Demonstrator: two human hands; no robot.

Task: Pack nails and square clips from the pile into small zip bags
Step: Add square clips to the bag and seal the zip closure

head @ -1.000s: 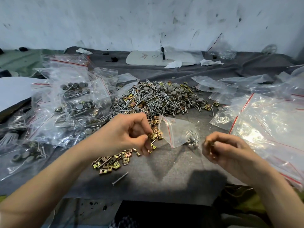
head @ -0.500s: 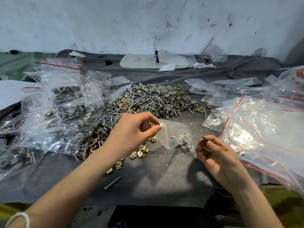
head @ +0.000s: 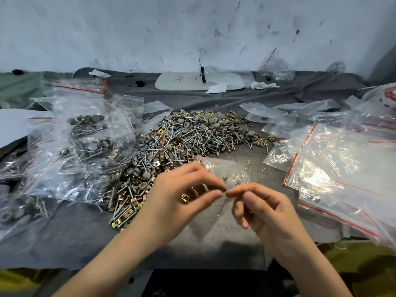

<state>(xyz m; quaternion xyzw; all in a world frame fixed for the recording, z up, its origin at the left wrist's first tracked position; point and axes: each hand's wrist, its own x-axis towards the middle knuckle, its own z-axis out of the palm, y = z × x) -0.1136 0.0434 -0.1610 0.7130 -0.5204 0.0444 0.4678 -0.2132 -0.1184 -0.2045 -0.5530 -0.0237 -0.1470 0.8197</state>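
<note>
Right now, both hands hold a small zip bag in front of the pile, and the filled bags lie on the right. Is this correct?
Only the side is wrong: in the head view the filled bags lie on the left of the pile. The rest holds.

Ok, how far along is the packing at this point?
Done: many filled bags lie stacked on the left. In hand: the left hand and right hand pinch the mouth of a small zip bag that holds a few pieces. To do: a big pile of nails and clips sits loose, with empty bags on the right.
</note>
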